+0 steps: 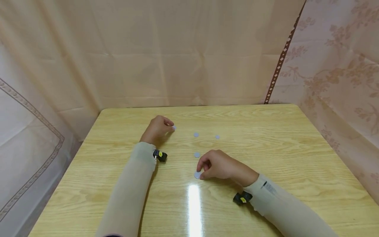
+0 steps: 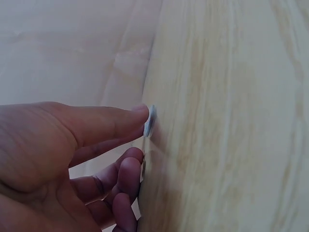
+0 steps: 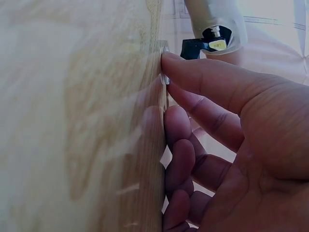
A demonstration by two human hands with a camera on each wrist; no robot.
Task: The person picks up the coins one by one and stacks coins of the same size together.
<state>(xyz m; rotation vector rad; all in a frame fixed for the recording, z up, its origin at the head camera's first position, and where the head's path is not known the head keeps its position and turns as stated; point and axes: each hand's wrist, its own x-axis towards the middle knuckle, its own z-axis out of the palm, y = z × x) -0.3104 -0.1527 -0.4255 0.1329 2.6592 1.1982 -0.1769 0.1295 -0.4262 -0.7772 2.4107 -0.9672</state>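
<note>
Sleeves (image 1: 127,194) up close, pinch work past em

Nearest thin disc (image 1: 196,175) is at the tabletop (image 1: 266,148), ur R hand (image 1: 220,164) pinching its rim. Prob light, stiff + kinda slick, so imo grab the edge, not the flat face. Loose disc (image 1: 196,154) just past it, two more discs (image 1: 196,135) farther out. Ur L hand (image 1: 158,127) pinches another disc (image 1: 174,128) toward the far side; can't tell if that one's touching wood. Curtain (image 1: 183,65) behind it all.
</note>
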